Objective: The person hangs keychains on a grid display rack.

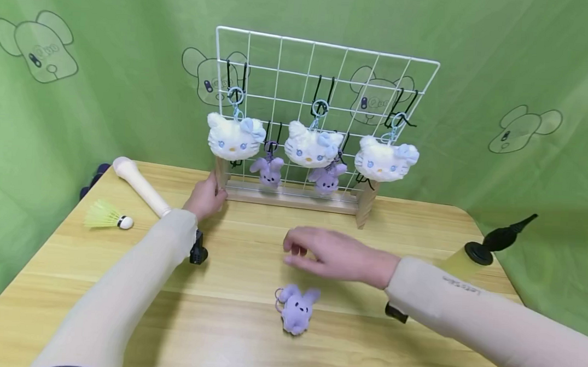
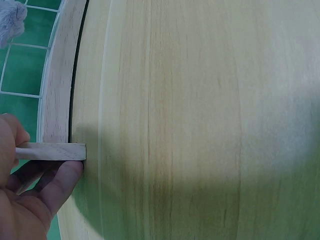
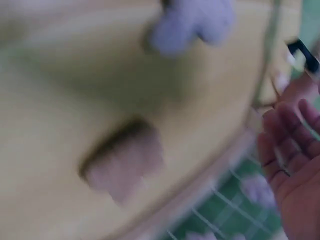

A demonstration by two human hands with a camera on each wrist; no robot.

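Observation:
My left hand (image 1: 207, 196) grips the left wooden leg (image 2: 52, 151) of a white wire grid rack (image 1: 293, 197), its thumb and fingers on either side of the wood in the left wrist view. Over the table in front of the rack, my right hand (image 1: 327, 253) holds nothing, its fingers loosely bent. Just below that hand lies a purple bunny plush keychain (image 1: 297, 312) with a ring. Three white cat-head plush keychains (image 1: 237, 140) hang on black hooks in the upper row. Two purple bunny keychains (image 1: 270, 171) hang lower. The right wrist view is blurred by motion.
A yellow shuttlecock (image 1: 107, 216) and a pale rod with a rounded end (image 1: 141, 185) lie at the left. Toward the right edge stands a yellowish bottle (image 1: 460, 262) with a black nozzle top, near my right forearm. Green curtain (image 1: 476, 76) surrounds the table.

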